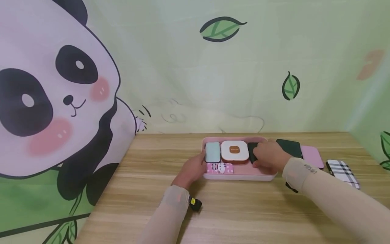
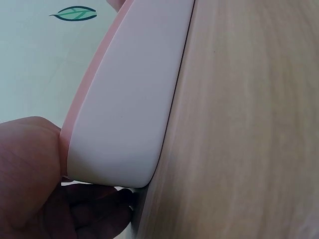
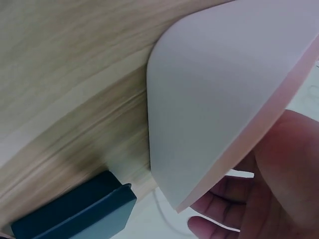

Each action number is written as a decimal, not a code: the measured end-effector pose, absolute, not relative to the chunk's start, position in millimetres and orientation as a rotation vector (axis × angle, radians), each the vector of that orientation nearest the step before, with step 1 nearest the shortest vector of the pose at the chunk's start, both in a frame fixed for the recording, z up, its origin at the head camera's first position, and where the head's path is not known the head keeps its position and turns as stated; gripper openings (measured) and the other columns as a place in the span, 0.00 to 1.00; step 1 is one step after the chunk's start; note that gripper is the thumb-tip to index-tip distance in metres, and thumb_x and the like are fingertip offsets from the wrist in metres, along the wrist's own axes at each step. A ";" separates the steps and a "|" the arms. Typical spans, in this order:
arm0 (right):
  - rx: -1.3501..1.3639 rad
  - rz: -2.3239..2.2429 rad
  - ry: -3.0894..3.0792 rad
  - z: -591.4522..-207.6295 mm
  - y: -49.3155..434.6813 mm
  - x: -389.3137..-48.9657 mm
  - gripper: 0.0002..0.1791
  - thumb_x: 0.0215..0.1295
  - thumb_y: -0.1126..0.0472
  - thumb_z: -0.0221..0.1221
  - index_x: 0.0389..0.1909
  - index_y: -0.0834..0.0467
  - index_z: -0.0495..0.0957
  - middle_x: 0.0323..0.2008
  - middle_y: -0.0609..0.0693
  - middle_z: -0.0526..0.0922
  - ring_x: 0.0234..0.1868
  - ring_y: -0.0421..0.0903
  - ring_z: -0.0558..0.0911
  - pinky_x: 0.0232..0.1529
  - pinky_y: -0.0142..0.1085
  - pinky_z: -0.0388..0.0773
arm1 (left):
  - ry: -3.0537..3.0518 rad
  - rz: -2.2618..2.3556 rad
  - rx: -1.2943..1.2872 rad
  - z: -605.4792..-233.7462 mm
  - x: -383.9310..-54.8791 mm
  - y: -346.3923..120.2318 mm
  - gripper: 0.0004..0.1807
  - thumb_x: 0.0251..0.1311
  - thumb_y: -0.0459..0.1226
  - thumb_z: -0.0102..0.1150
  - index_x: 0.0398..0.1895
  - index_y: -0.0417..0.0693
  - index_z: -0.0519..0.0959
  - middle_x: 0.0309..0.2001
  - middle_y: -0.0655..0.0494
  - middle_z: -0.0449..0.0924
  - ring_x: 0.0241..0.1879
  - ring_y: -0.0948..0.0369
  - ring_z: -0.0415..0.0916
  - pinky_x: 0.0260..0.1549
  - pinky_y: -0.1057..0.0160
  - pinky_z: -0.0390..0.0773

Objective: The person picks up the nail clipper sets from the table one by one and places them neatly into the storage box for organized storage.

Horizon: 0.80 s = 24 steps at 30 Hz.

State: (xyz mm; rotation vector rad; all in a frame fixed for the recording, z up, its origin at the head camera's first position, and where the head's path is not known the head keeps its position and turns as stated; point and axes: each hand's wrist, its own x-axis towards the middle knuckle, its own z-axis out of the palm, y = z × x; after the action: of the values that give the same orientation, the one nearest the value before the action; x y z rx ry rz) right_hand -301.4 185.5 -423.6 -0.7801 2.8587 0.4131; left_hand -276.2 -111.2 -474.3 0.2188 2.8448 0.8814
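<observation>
One pink tray (image 1: 240, 176) sits at frame centre, holding four items: a pale blue case (image 1: 212, 151), a white-and-orange box (image 1: 234, 151), a pink patterned case (image 1: 220, 168) and a black case (image 1: 252, 150). Right of it lie three more cases: dark green (image 1: 290, 147), pink (image 1: 312, 156), plaid (image 1: 342, 172).

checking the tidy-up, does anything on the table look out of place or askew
Nothing looks damaged or spilled. The pink tray sits square with its items side by side. Three items lie outside it on the right: a dark green case, a pink one and a plaid one.

Both forearms are covered by thin beige sleeves; small dark lettering is printed near the right cuff. A black strap with a yellow mark is worn at the left wrist.
</observation>
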 end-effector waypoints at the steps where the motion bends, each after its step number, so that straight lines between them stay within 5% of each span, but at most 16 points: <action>1: -0.777 0.417 2.861 -424.1 185.9 -301.8 0.26 0.60 0.39 0.66 0.42 0.59 0.84 0.36 0.56 0.84 0.37 0.52 0.76 0.51 0.55 0.76 | 2.843 0.885 0.216 -474.0 -276.4 -111.1 0.32 0.75 0.44 0.40 0.80 0.54 0.51 0.78 0.58 0.55 0.37 0.57 0.72 0.37 0.61 0.73; 19: -0.639 0.302 2.908 -428.7 189.6 -299.1 0.33 0.63 0.36 0.60 0.50 0.63 0.82 0.51 0.64 0.81 0.47 0.59 0.80 0.55 0.62 0.76 | 2.844 0.907 0.274 -473.3 -277.1 -110.2 0.32 0.75 0.43 0.39 0.81 0.53 0.51 0.78 0.57 0.56 0.60 0.55 0.69 0.59 0.55 0.72; 24: -0.641 0.220 2.917 -429.5 190.8 -297.9 0.30 0.69 0.42 0.56 0.53 0.66 0.80 0.55 0.67 0.79 0.53 0.62 0.80 0.58 0.62 0.74 | 2.882 0.929 0.323 -474.3 -277.3 -112.2 0.34 0.77 0.45 0.36 0.82 0.52 0.45 0.80 0.55 0.49 0.76 0.56 0.54 0.74 0.51 0.56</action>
State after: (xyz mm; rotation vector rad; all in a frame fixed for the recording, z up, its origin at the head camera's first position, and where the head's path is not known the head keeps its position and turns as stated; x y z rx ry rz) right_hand -297.9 190.8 -429.5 -0.6411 2.9166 0.2204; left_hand -277.3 -112.2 -474.3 0.3233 2.8824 0.9289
